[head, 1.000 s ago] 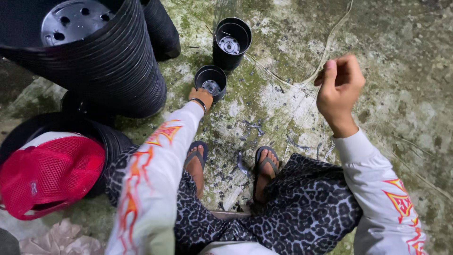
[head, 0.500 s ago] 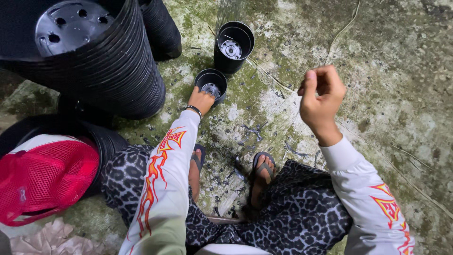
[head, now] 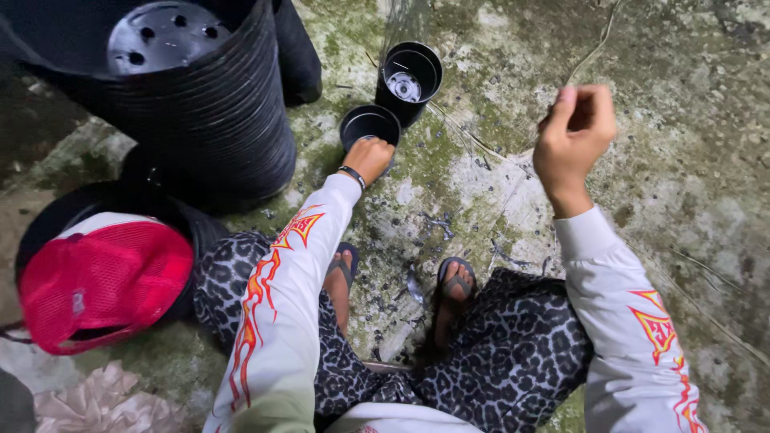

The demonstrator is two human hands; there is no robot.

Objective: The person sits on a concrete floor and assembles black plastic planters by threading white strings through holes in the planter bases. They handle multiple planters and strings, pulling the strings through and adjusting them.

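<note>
I squat on mossy concrete. My left hand (head: 370, 159) reaches forward and grips the near rim of a small black plastic pot (head: 365, 124) standing on the ground. A second, slightly taller small black pot (head: 411, 74) stands just behind it, upright, with a pale bottom showing inside. My right hand (head: 573, 132) is raised above the ground at the right, fingers curled and pinched on a thin pale strand (head: 597, 44) that runs up toward the top edge.
A big stack of nested black pots (head: 216, 136) lies at the upper left. A red mesh cap (head: 104, 281) rests on another black pot at the left. My sandalled feet (head: 457, 281) are below the hands. Crumpled pale plastic (head: 104, 405) lies at the bottom left.
My right hand has drifted a little left and lower while staying pinched. My left hand has stayed on the small pot's rim.
</note>
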